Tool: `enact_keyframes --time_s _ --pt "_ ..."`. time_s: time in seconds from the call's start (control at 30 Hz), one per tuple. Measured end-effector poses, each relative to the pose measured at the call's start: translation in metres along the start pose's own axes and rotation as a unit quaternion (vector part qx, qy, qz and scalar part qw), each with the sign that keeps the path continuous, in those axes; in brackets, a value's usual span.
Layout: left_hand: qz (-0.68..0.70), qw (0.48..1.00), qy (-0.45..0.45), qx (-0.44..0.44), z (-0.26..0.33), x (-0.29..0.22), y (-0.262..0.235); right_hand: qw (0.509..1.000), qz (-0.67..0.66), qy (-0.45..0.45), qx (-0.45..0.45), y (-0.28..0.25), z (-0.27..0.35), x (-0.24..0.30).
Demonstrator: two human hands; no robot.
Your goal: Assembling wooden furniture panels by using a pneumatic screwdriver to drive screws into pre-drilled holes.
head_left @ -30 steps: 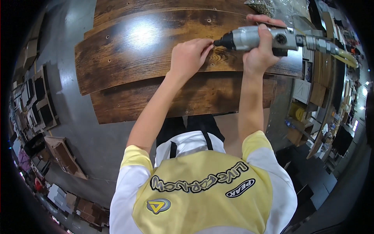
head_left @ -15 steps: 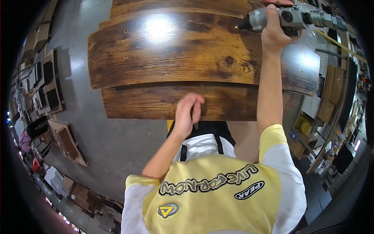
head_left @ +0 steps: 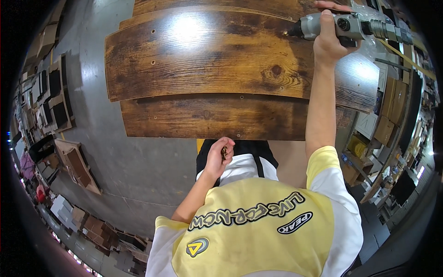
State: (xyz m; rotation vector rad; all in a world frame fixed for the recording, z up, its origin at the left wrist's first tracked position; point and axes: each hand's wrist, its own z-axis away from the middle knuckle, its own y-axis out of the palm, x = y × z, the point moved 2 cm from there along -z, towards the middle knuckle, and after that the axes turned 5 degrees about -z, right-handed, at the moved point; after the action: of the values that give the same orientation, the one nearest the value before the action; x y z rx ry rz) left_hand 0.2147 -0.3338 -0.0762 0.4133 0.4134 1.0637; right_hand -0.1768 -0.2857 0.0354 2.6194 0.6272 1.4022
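My right hand (head_left: 326, 39) grips a grey air screwdriver (head_left: 353, 25), held sideways with its black nose to the left. At the nose's tip, a small brass-coloured piece (head_left: 286, 33) shows over the upper board. My left hand (head_left: 218, 157) is curled, palm up, around several small brass-coloured fittings (head_left: 224, 153), just off the near edge of the boards; their exact kind is too small to tell. A dark wood-grain board (head_left: 203, 69) with small holes overlaps a nearer one (head_left: 184, 117), also with holes.
More brown board (head_left: 166, 6) lies at the far side. A yellow hose (head_left: 406, 57) runs off at the right, beside shelves with cardboard boxes (head_left: 394, 99). On the left, pallets with panels (head_left: 57, 87) stand on the grey concrete floor (head_left: 120, 171).
My left hand has drawn back from above the near board toward my body and turned, so the brass-coloured fittings show. The right hand and screwdriver have barely shifted.
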Motion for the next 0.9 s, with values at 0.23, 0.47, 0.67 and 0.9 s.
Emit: enact_keyframes --time_s 0.23,0.47,0.67,0.9 --pt "-0.019 1.000 0.006 0.010 -0.003 0.008 0.002 0.998 0.040 -0.032 0.033 -0.005 -0.005 -0.005" --pt "-0.022 1.000 0.018 -0.007 -0.004 0.008 -0.001 0.996 0.034 -0.061 0.061 -0.011 -0.007 -0.010" --pt "-0.021 1.000 0.017 -0.012 -0.005 0.014 0.001 0.996 0.021 -0.043 0.081 -0.005 -0.008 -0.013" --pt "-0.029 0.999 0.030 -0.011 -0.005 0.013 0.002 0.997 0.021 0.000 0.072 0.002 -0.009 -0.007"
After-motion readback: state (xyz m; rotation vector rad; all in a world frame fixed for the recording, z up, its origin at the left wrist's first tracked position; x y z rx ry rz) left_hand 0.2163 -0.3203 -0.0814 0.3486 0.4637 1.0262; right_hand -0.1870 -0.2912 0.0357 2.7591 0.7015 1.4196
